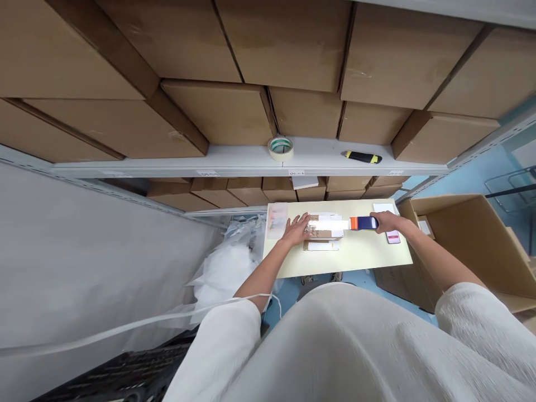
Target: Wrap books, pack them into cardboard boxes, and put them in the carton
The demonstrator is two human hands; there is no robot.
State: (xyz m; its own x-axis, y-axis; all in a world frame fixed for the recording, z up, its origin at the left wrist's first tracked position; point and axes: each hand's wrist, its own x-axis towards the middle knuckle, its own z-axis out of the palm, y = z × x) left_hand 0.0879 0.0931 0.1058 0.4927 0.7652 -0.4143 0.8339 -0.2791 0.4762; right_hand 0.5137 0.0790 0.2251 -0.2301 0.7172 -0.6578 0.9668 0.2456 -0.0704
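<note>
A small brown cardboard box (324, 234) lies on a pale yellow tabletop (360, 254). My left hand (296, 230) rests against its left end, fingers stretched out over the edge. In my right hand (383, 222) is a blue and orange tape dispenser (363, 223), just past the box's right end. A bright, glaring strip of packing tape (329, 225) runs from the dispenser across the box top toward my left fingers. Along the box's near side is a flat white piece (321, 245); I cannot make out what it is.
A phone (392, 237) lies near my right wrist. On the shelf (247, 155) beyond are a tape roll (280, 148) and a yellow-black utility knife (362, 157), before stacked cartons (226, 114). A large open carton (473, 240) stands right; white plastic wrapping (226, 257) is at left.
</note>
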